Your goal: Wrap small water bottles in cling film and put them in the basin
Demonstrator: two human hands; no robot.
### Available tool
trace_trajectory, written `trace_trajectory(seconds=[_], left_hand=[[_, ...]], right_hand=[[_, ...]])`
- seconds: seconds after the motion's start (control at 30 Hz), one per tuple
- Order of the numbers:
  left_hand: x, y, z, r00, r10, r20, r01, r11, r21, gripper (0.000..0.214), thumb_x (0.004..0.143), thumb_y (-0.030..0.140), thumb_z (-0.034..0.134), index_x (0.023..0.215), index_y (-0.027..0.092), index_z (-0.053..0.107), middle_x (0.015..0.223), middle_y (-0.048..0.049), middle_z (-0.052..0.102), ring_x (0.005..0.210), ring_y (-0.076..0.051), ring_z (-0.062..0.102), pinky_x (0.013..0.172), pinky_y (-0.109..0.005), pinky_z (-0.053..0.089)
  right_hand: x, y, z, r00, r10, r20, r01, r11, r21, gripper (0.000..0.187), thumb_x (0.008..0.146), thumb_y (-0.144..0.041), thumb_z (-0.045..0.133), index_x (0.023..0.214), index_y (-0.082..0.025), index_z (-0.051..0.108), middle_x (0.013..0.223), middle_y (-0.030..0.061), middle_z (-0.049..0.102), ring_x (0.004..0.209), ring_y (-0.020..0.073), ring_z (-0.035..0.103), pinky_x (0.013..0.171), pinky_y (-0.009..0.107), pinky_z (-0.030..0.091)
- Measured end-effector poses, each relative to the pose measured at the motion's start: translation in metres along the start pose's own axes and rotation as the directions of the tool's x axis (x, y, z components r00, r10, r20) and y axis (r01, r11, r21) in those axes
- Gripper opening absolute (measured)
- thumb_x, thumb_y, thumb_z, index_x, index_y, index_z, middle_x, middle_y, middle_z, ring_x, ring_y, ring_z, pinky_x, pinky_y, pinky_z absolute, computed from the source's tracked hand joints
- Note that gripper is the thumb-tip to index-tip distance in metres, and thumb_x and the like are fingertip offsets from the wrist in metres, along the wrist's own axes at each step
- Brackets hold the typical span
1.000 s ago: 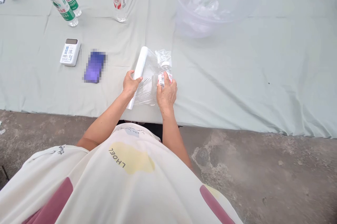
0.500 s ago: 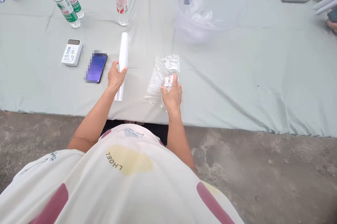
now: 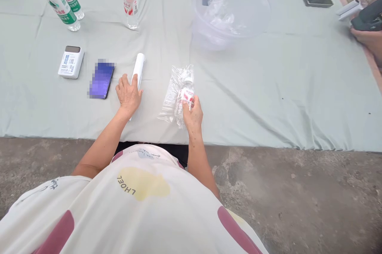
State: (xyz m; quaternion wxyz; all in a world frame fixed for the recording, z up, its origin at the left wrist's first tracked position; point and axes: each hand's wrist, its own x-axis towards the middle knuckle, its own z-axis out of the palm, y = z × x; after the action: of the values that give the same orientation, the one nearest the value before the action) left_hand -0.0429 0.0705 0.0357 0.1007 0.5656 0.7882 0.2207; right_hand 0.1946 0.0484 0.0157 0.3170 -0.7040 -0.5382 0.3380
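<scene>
A pale green cloth (image 3: pixel 298 83) covers the table, and on its far side sits a wide translucent tub (image 3: pixel 205 43) with crumpled clear plastic inside. Nearer the person, a long, smooth white roll (image 3: pixel 139 65) lies lengthwise, its far end rounded and its near part covered by the left hand (image 3: pixel 129 95), which rests over it with fingers spread, not closed round it. To the right of the roll, apart from it, is clear film (image 3: pixel 169 97), shiny and creased, spreading leftward from a small transparent bottle (image 3: pixel 182 105). The right hand (image 3: pixel 193 117) grasps this bottle from its right side, thumb across the front. The bottle appears to lie on the cloth, cap end away from the person; its label (image 3: pixel 187 95) is white with red marks, and its cap (image 3: pixel 188 78) is white under the wrinkled film
</scene>
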Motion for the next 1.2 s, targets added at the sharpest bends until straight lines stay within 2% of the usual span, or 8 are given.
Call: trace_trajectory(seconds=[0.2,0.4,0.6,0.73,0.87,0.97,1.07,1.2], left_hand=[[-0.014,0.004,-0.005,0.991,0.131,-0.028,-0.134,0.982,-0.137,0.035,0.088,0.021,0.062,0.123,0.022,0.061,0.149,-0.0176,0.049,0.145,-0.035,0.037,0.117,-0.055,0.027],[-0.049,0.03,0.002,0.939,0.321,0.126,-0.264,0.904,-0.336,0.031,0.097,0.027,0.047,0.124,0.017,0.057,0.121,-0.0153,0.065,0.111,-0.027,0.062,0.094,-0.04,0.05],[-0.086,0.049,0.026,0.909,0.403,0.111,-0.342,0.87,-0.355,0.044,0.084,0.041,0.07,0.12,0.019,0.059,0.134,-0.0208,0.056,0.125,-0.037,0.054,0.098,-0.049,0.048],[-0.089,0.05,0.037,0.912,0.363,0.189,-0.291,0.9,-0.325,0.054,0.072,0.027,0.084,0.12,0.022,0.06,0.141,-0.0215,0.052,0.133,-0.044,0.046,0.102,-0.055,0.046],[-0.084,0.039,0.042,0.93,0.31,0.196,-0.235,0.914,-0.331,0.043,0.081,0.007,0.064,0.121,0.022,0.06,0.143,-0.0204,0.051,0.138,-0.041,0.044,0.105,-0.057,0.044],[-0.082,0.026,0.041,0.953,0.247,0.174,-0.155,0.894,-0.421,0.042,0.085,0.008,0.056,0.125,0.02,0.057,0.144,-0.0205,0.049,0.141,-0.037,0.042,0.108,-0.056,0.043],[-0.079,0.014,0.037,0.973,0.185,0.141,-0.071,0.814,-0.577,0.045,0.085,0.013,0.057,0.129,0.02,0.053,0.144,-0.0169,0.051,0.142,-0.032,0.043,0.116,-0.05,0.037],[-0.07,0.006,0.027,0.97,-0.02,0.241,0.215,0.525,-0.823,0.045,0.083,0.024,0.067,0.125,0.021,0.054,0.134,-0.0122,0.06,0.127,-0.028,0.056,0.11,-0.046,0.044]], right_hand=[[-0.011,-0.026,0.015,0.979,-0.203,0.005,0.203,0.977,-0.061,0.051,0.092,-0.043,0.046,0.135,-0.019,0.056,0.145,0.0163,0.054,0.137,0.0324,0.047,0.108,0.053,0.046],[-0.002,-0.042,0.026,0.962,-0.255,0.096,0.259,0.965,-0.034,0.051,0.096,-0.034,0.038,0.141,-0.014,0.051,0.145,0.0168,0.056,0.135,0.027,0.052,0.114,0.049,0.042],[0.021,-0.048,0.025,0.951,-0.243,0.19,0.234,0.97,0.068,0.05,0.099,-0.043,0.041,0.142,-0.02,0.052,0.141,0.0125,0.061,0.128,0.0255,0.06,0.108,0.046,0.049],[0.063,-0.057,0.026,0.858,-0.409,0.31,0.391,0.912,0.121,0.041,0.1,-0.047,0.044,0.127,-0.025,0.067,0.125,0.0061,0.072,0.118,0.0233,0.065,0.102,0.044,0.053],[0.131,-0.06,0.037,0.753,-0.565,0.338,0.569,0.816,0.095,0.038,0.1,-0.048,0.047,0.114,-0.025,0.074,0.123,0.005,0.073,0.13,0.0221,0.056,0.113,0.043,0.043],[0.163,-0.052,0.047,0.778,-0.502,0.378,0.524,0.85,0.052,0.04,0.1,-0.046,0.044,0.107,-0.022,0.076,0.118,0.0057,0.074,0.12,0.0221,0.062,0.111,0.043,0.043],[0.164,-0.042,0.052,0.808,-0.489,0.33,0.506,0.861,0.037,0.042,0.099,-0.043,0.041,0.102,-0.021,0.076,0.11,0.0059,0.076,0.112,0.0228,0.065,0.108,0.043,0.044],[0.143,-0.034,0.045,0.843,-0.454,0.288,0.409,0.889,0.207,0.048,0.093,-0.053,0.045,0.111,-0.018,0.072,0.11,0.0087,0.074,0.1,0.0215,0.066,0.094,0.039,0.051]])
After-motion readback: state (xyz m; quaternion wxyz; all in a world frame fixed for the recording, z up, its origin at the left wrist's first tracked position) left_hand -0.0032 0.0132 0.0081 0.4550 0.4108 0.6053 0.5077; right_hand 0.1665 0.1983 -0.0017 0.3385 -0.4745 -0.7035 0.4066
